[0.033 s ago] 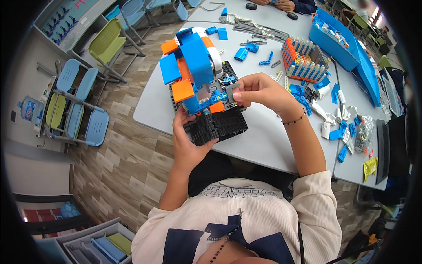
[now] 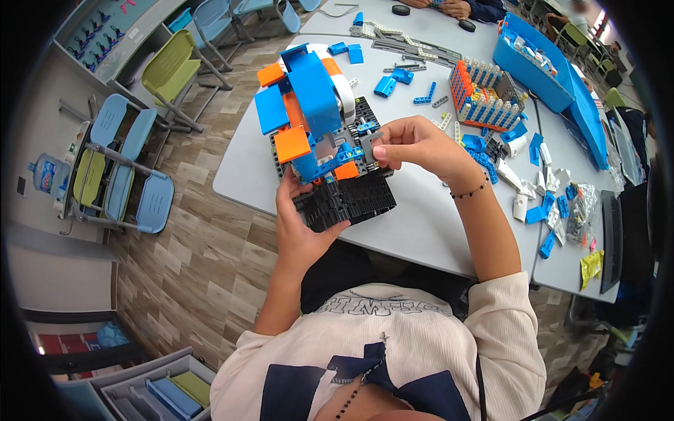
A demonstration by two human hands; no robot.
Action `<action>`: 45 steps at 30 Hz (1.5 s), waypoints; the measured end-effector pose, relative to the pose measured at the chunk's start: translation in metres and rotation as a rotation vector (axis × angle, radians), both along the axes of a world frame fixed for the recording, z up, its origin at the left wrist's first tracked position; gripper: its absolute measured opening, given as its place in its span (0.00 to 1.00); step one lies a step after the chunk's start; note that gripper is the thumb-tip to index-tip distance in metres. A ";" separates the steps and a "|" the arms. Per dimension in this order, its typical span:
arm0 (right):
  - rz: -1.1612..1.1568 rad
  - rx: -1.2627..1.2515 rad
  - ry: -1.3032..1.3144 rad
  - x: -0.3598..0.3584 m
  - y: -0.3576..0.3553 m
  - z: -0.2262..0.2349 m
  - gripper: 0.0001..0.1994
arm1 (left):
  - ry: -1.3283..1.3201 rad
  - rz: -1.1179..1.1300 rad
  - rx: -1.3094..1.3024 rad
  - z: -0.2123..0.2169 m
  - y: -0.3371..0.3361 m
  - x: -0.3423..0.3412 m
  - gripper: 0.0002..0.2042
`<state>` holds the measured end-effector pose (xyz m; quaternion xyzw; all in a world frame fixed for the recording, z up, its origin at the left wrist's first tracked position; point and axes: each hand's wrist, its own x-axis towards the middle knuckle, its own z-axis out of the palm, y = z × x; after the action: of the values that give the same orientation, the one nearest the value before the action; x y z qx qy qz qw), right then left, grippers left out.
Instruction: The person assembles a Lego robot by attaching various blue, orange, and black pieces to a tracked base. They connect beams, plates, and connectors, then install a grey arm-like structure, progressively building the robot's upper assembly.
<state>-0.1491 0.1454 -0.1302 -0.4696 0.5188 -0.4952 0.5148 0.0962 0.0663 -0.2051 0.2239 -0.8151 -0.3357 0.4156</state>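
Note:
A brick-built model [image 2: 309,105] with blue, orange and white panels on black tracked treads [image 2: 351,200] sits at the near left edge of a grey table [image 2: 428,224]. My left hand [image 2: 298,224] reaches up from below and grips the treads at the model's near left corner. My right hand [image 2: 421,144] comes in from the right. Its fingers pinch a small grey piece [image 2: 368,144] against the model's right side, next to a blue beam.
An orange tray of sorted parts [image 2: 484,88] and open blue bins [image 2: 537,59] stand at the back right. Loose blue and white pieces [image 2: 537,186] lie on the right, grey beams [image 2: 404,45] at the back. Folding chairs [image 2: 119,172] stand on the left. Another person's hands [image 2: 460,7] are at the far edge.

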 end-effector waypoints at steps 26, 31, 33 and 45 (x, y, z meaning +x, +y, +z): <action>-0.059 -0.108 0.098 -0.012 -0.002 0.001 0.07 | -0.086 0.126 -0.433 0.025 0.002 0.003 0.52; -0.087 -0.118 0.145 -0.012 -0.003 0.001 0.07 | -0.049 0.111 -0.356 0.064 0.007 0.005 0.33; -0.111 -0.136 0.161 -0.010 -0.004 0.002 0.07 | -0.174 0.082 -0.283 0.080 0.010 -0.003 0.25; -0.068 -0.385 0.549 0.002 0.010 0.018 0.14 | -0.416 0.081 -0.314 0.089 0.002 -0.047 0.13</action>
<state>-0.1466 0.1550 -0.1123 -0.6565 0.5503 -0.4561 0.2412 0.0490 0.0686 -0.1156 0.2535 -0.9154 -0.1350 0.2819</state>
